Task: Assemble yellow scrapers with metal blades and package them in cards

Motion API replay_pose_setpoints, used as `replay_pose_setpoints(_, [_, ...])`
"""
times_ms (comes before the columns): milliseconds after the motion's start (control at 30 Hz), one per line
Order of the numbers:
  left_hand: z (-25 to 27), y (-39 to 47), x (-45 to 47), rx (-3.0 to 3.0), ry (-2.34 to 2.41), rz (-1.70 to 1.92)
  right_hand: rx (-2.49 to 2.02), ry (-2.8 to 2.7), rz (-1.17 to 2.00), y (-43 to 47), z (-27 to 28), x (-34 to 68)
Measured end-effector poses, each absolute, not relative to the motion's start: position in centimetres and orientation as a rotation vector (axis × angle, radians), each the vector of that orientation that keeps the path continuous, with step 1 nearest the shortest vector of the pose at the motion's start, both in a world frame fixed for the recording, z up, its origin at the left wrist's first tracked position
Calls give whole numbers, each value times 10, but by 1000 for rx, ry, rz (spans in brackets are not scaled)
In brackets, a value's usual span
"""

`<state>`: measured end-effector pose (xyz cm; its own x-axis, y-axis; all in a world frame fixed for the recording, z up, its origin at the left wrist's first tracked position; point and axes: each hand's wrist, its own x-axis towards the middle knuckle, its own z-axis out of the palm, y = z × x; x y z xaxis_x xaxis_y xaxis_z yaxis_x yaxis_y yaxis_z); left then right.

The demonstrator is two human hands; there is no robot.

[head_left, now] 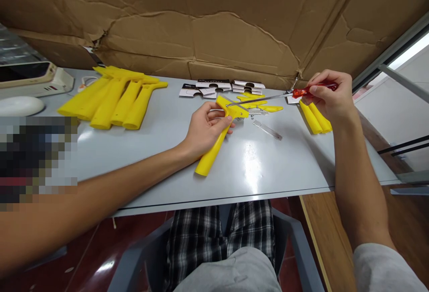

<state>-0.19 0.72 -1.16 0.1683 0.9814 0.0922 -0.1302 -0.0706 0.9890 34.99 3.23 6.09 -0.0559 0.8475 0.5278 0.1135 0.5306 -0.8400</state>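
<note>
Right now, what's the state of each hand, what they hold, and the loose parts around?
Left hand: closed around the yellow tool.
Yellow tool: held, slanted.
Right hand: closed on the screwdriver.
Screwdriver: held, tip at the yellow tool's head.
Front thin strip: lying loose.
Left yellow handles: piled, overlapping.
Paper sleeves: lying overlapped.

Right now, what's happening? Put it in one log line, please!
left hand: holds yellow tool | right hand: holds red screwdriver, tip at the tool's head | table: metal strip, more yellow tools
</note>
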Motion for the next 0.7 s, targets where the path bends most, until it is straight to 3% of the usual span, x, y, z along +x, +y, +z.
replay_pose_setpoints(700, [-8,5,-1,1253,952,1188,-891,-1544,702,32,60,348])
